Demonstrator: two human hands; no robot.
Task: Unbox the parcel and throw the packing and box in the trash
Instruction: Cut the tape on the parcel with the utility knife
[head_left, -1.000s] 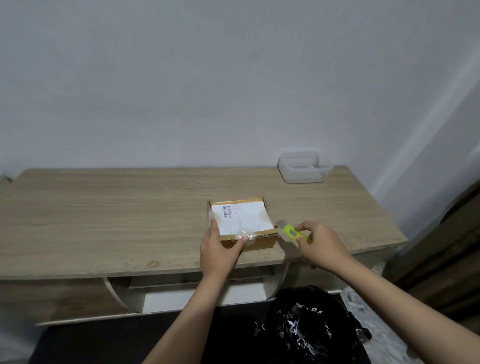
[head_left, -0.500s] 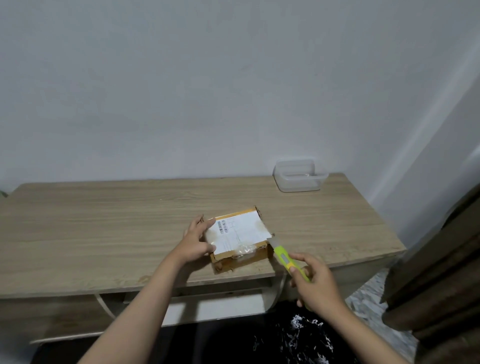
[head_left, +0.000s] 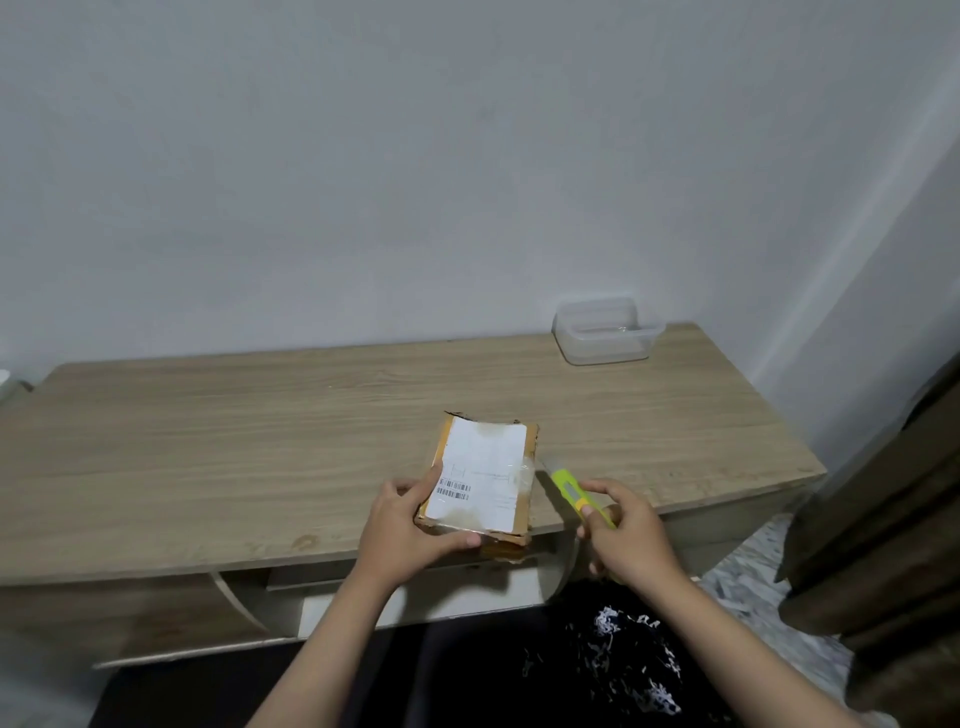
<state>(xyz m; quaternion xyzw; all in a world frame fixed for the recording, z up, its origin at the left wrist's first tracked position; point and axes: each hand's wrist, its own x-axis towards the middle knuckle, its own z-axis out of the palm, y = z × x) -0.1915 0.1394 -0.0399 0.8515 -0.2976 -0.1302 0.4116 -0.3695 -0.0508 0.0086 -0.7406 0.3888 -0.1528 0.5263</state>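
Observation:
A small brown cardboard parcel (head_left: 483, 475) with a white shipping label and clear tape lies near the front edge of the wooden table (head_left: 260, 441), its long side pointing away from me. My left hand (head_left: 410, 530) grips its near left corner, thumb under the front edge and fingers on the label's side. My right hand (head_left: 626, 530) holds a yellow-green box cutter (head_left: 574, 491) just right of the parcel, with the blade end pointing at the parcel's right side.
A clear plastic container (head_left: 602, 332) stands at the table's back right by the wall. A black trash bag (head_left: 597, 670) lies on the floor below my right arm. A brown curtain (head_left: 893, 519) hangs at the right.
My left hand has turned the parcel about a quarter turn, so its long side now points away, and shifted its grip to the near corner. The cutter stays beside the parcel's right side.

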